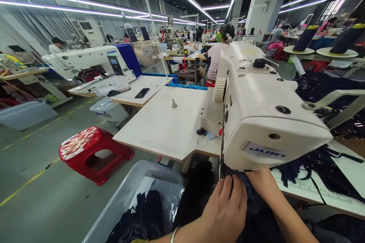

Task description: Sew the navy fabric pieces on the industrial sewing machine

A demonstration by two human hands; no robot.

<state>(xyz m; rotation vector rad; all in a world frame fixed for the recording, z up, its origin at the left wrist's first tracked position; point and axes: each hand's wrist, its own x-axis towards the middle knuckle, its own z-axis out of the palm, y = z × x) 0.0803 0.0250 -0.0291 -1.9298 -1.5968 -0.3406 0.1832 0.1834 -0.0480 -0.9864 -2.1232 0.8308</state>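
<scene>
As left hand [225, 209] and right hand [261, 183] pinch dark navy fabric [247, 191] beneath the white sewing machine [256, 121] at lower centre, crowded fingers [228, 186] could get jabbed.

Your sewing machine [256, 114] stands on the table [168, 129], to your right. Beneath its near end, your left hand [225, 212] and right hand [264, 184] meet on fabric [310, 167] that spreads rightward across the table. At your left sits a bin [114, 209]; beyond it, a stool [94, 152] on the floor.
</scene>
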